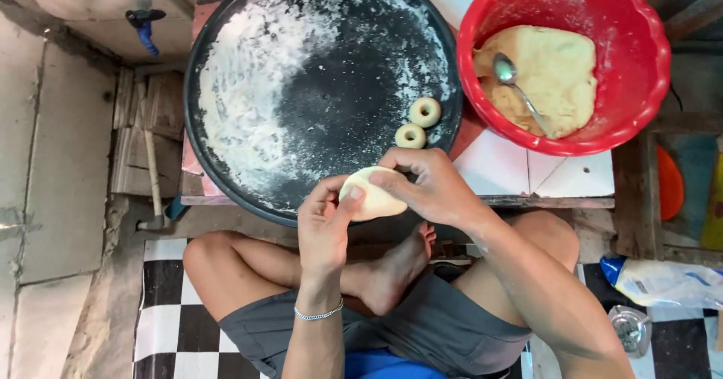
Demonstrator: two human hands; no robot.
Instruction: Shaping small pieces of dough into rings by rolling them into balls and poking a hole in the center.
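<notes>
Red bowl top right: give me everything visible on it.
The round red plastic bowl has a scalloped rim and flour-dusted inner walls. It sits upright at the table's top right corner, on pale tiles, its rim next to the round black floured tray. Inside lies a slab of pale yellow dough, with a metal spoon resting on it. No hand touches it.

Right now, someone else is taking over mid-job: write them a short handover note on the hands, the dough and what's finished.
Left hand and right hand: both hold one flat dough disc over the near rim of the floured black tray.
Done: two dough rings lie on the tray, touching.
Left: the held disc is not yet a ring; a mass of dough with a spoon remains in the red bowl.
</notes>
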